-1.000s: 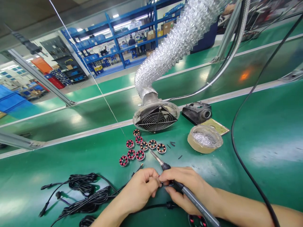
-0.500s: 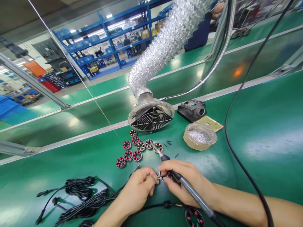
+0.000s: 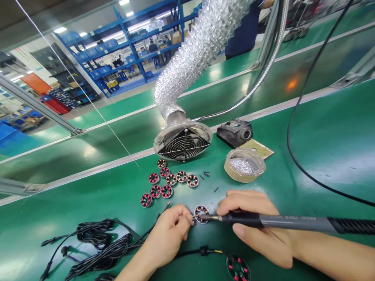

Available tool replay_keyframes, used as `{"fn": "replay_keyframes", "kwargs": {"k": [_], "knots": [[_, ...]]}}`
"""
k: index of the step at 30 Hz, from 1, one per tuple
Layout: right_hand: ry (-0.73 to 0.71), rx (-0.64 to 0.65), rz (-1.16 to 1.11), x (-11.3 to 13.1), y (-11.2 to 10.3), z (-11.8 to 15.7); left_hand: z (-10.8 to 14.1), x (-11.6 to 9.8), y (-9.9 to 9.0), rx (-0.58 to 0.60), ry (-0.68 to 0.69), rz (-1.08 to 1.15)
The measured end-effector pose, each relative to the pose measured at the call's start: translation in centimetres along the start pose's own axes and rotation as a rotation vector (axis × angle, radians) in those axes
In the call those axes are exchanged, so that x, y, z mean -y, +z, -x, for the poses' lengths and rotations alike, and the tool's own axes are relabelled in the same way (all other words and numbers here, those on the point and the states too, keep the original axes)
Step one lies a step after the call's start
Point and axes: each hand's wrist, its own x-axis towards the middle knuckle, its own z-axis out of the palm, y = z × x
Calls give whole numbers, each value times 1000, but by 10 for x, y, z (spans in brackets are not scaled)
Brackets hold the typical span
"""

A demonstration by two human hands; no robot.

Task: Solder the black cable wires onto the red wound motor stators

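Observation:
My right hand (image 3: 258, 226) grips a soldering iron (image 3: 281, 221) whose tip reaches over a small stator ring (image 3: 202, 214) with copper windings. The tip appears to meet the ring's inner left part; exact contact is unclear. My left hand (image 3: 171, 232) is closed in a pinch at the ring's left edge, on thin wires (image 3: 193, 217) that are mostly hidden by the fingers. A black cable (image 3: 187, 254) runs from under my left hand towards a larger stator (image 3: 238, 267) with red windings at the lower edge.
Several small stators (image 3: 166, 191) lie grouped behind my hands. Coiled black cables (image 3: 99, 249) lie on the left. A fume extractor (image 3: 184, 142) on a foil duct hangs over the bench. Back right are a bowl of metal shavings (image 3: 244, 166) and a black iron stand (image 3: 236, 132).
My right hand has let go of the small stator and drawn right. The soldering iron has swung from pointing away to lying nearly level, its tip now at the ring.

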Motion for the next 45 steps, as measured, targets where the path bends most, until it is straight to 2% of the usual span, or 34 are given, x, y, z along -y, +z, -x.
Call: {"fn": "replay_keyframes", "kwargs": {"k": [11, 21, 31, 38, 41, 45], "knots": [[30, 15, -38, 0, 4, -1, 1, -1, -2, 4, -1, -18], [-12, 4, -20, 2, 8, -1, 1, 1, -1, 21, -4, -25], [-86, 29, 90, 17, -22, -15, 2, 0, 0, 10, 12, -32], [-141, 2, 84, 12, -7, -11, 1, -4, 0, 6, 31, -44], [-173, -13, 211, 15, -18, -15, 1, -3, -1, 2, 36, -35], [-130, -104, 517, 26, -53, -19, 1, -1, -1, -11, 37, -7]]}}
